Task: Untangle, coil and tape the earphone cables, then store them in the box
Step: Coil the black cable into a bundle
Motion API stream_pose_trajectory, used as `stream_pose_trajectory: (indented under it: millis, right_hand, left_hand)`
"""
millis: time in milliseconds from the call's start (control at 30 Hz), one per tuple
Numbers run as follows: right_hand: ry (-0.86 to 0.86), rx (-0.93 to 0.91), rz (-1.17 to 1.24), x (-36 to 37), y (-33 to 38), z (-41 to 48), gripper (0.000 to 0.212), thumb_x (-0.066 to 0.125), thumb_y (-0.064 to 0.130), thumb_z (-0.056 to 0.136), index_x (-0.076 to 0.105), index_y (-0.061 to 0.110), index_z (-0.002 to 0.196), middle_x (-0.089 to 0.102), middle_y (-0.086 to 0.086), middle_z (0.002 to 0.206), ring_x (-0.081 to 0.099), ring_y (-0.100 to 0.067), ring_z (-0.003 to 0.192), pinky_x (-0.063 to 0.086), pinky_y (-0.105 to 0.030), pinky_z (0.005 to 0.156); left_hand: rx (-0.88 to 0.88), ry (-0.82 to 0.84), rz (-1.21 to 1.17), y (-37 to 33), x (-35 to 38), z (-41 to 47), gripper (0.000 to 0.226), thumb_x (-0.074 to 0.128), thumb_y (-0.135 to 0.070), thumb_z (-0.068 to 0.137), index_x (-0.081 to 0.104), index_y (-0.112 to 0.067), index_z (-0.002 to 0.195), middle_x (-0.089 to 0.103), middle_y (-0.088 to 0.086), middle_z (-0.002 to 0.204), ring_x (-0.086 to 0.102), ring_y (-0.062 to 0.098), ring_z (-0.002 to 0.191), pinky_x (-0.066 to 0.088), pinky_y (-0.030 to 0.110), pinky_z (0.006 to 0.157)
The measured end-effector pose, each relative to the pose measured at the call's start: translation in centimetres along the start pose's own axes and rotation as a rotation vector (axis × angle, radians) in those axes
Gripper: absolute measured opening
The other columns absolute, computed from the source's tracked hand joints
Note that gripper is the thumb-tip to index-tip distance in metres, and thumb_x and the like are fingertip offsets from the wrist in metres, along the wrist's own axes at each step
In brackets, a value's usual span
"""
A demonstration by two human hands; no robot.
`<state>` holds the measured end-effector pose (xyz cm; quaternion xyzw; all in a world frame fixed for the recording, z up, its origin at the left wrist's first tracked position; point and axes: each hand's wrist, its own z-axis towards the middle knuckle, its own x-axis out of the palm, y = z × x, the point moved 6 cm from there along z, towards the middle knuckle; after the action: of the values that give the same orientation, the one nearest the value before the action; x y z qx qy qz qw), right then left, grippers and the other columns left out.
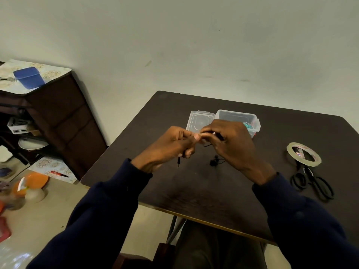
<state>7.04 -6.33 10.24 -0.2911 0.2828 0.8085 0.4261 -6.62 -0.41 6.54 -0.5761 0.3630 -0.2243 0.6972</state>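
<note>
Two hands in dark blue sleeves met in the middle of the frame, raised just above a dark brown tabletop (194, 193). The left hand (171, 144) and the right hand (231, 144) were both curled, pinching a thin black earphone cable (207, 145) between fingertips that nearly touched. The cable's plug (178, 162) dangled below the left hand. The earbuds (213, 162) lay on the tabletop under the right hand.

Just behind the hands, toward the top of the tabletop, stood a clear plastic box (237, 116). Its lid (200, 121) lay flat on the left of it. Something teal and red showed at the right end of the box, partly hidden by the right hand; I could not tell what it was.

At the right of the frame a roll of clear tape (304, 154) lay flat. Black scissors (314, 183) rested just below it, their blades tucked beneath the roll.

At the upper left stood a dark wooden cabinet (64, 121) with a blue container (29, 77) on top.
</note>
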Motion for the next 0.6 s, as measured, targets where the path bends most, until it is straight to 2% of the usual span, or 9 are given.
stream_pose_trajectory:
  millis: [67, 133, 200, 267, 367, 467, 600]
  right_hand:
    - [-0.076, 0.061, 0.095, -0.7, -0.9, 0.3, 0.015, 0.069, 0.023, 0.094, 0.079, 0.012, 0.097, 0.075, 0.003, 0.088, 0.068, -0.008, 0.078, 0.055, -0.027, 0.071]
    - [-0.087, 0.155, 0.233, -0.7, -2.1, 0.7, 0.010, 0.070, 0.015, 0.094, 0.079, 0.010, 0.095, 0.072, 0.007, 0.083, 0.068, -0.006, 0.075, 0.056, -0.029, 0.070]
    - [-0.037, 0.268, 0.411, 0.6, -2.9, 0.6, 0.012, 0.067, 0.012, 0.096, 0.078, 0.012, 0.094, 0.071, 0.004, 0.074, 0.067, -0.012, 0.067, 0.054, -0.032, 0.063]
    - [0.009, 0.357, 0.569, 2.6, -3.1, -0.4, 0.015, 0.061, 0.013, 0.100, 0.076, 0.015, 0.096, 0.069, -0.005, 0.069, 0.058, -0.013, 0.054, 0.046, -0.026, 0.052]
    - [0.031, 0.491, 0.744, 5.5, -2.7, -2.6, 0.020, 0.055, 0.011, 0.104, 0.074, 0.009, 0.098, 0.065, -0.013, 0.064, 0.044, -0.007, 0.042, 0.036, -0.018, 0.045]
    - [0.103, 0.535, 0.804, 7.5, -0.9, -4.1, 0.024, 0.050, 0.013, 0.106, 0.073, 0.005, 0.106, 0.062, -0.007, 0.061, 0.042, -0.005, 0.041, 0.034, -0.017, 0.045]
    - [0.182, 0.427, 0.686, 7.2, 2.1, -4.4, 0.026, 0.049, 0.015, 0.107, 0.073, 0.006, 0.107, 0.065, -0.002, 0.062, 0.052, -0.003, 0.046, 0.037, -0.013, 0.055]
  left_hand:
    - [-0.052, 0.117, -0.044, 0.3, 0.5, -0.3, 0.035, 0.048, -0.026, 0.106, 0.074, -0.003, 0.105, 0.051, 0.004, 0.057, 0.044, 0.006, 0.048, 0.040, 0.025, 0.060]
    - [-0.048, 0.154, -0.229, 0.4, 0.8, -0.5, 0.038, 0.045, -0.025, 0.107, 0.071, 0.002, 0.107, 0.045, 0.002, 0.057, 0.036, 0.008, 0.047, 0.044, 0.024, 0.062]
    - [-0.017, 0.145, -0.506, 0.0, 0.9, -0.4, 0.036, 0.040, -0.021, 0.108, 0.066, 0.002, 0.101, 0.041, -0.001, 0.056, 0.031, 0.007, 0.044, 0.046, 0.023, 0.062]
    - [-0.005, 0.122, -0.788, -0.5, 0.7, -0.1, 0.034, 0.034, -0.021, 0.110, 0.058, -0.004, 0.093, 0.038, -0.005, 0.055, 0.031, 0.005, 0.043, 0.046, 0.022, 0.063]
    - [0.027, 0.055, -1.096, -1.1, -0.2, 0.5, 0.033, 0.031, -0.019, 0.110, 0.058, -0.003, 0.100, 0.038, -0.004, 0.062, 0.037, 0.007, 0.050, 0.050, 0.024, 0.073]
    - [0.098, -0.085, -1.091, -1.2, -1.4, 1.2, 0.031, 0.032, -0.008, 0.108, 0.058, 0.003, 0.121, 0.043, -0.004, 0.067, 0.044, 0.007, 0.057, 0.054, 0.024, 0.081]
    - [0.118, -0.245, -0.909, 0.0, -1.3, 2.0, 0.034, 0.039, -0.001, 0.105, 0.051, 0.013, 0.134, 0.049, -0.003, 0.069, 0.047, 0.008, 0.061, 0.055, 0.025, 0.084]
